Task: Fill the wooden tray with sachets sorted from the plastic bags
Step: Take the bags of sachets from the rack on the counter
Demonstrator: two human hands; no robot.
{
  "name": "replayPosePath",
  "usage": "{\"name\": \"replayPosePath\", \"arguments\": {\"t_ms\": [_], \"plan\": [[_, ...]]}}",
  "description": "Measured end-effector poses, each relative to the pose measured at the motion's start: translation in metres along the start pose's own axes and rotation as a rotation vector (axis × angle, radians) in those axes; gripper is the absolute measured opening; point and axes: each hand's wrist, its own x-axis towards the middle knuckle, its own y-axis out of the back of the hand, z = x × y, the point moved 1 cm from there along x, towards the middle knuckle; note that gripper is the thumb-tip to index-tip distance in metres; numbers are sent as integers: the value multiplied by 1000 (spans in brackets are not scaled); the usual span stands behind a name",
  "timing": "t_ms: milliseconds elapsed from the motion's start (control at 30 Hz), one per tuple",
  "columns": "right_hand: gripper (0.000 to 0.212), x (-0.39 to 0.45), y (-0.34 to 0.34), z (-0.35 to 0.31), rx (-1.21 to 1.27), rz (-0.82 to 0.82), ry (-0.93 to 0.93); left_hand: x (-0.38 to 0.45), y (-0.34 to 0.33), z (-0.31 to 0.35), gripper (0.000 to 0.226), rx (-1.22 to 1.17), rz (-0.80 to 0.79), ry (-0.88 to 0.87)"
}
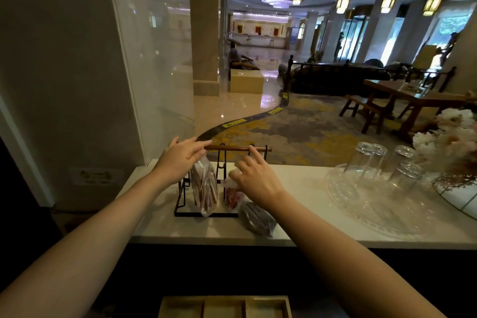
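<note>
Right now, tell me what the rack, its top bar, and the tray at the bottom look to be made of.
Rack: thin black metal wire, matte, judging by its slender bent frame. Top bar: reddish-brown wood, smooth, probably a dowel. Wooden tray: pale unfinished-looking wood with flat dividers forming compartments; grain is too dim to confirm.

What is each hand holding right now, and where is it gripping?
The left hand pinches the top of a clear bag of sachets, which hangs over the black rack. The right hand rests on another bag; a grip can't be told.
</note>
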Motion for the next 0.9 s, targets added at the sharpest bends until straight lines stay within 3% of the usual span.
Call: {"name": "replayPosePath", "arguments": {"t_ms": [100,167,300,400,500,567,600,667,733,900], "plan": [[18,2,2,-1,85,32,-81,2,-2,-5,21,80,-40,-57],[13,6,5,1,225,117,-162,0,-5,-6,24,157,-65,-111],[10,15,22,7,752,267,-324,-4,-8,-3,30,237,-81,-141],[23,18,54,14,1127,507,-483,-5,-8,-3,13,243,-75,-134],[26,17,93,21,1155,681,-485,-10,-6,4,56,209,-100,-83],[28,13,112,26,1157,740,-468,-9,0,12,57,166,-109,-8],[31,10,117,27,1159,753,-453,-8,4,14,47,95,-100,16],[33,2,119,28,1152,753,-434,-8,12,19,18,-276,-21,91],[30,-8,115,26,1134,730,-452,-10,21,24,23,-577,60,154],[22,-46,84,20,1222,662,-550,-8,35,25,20,-799,164,170]]}}
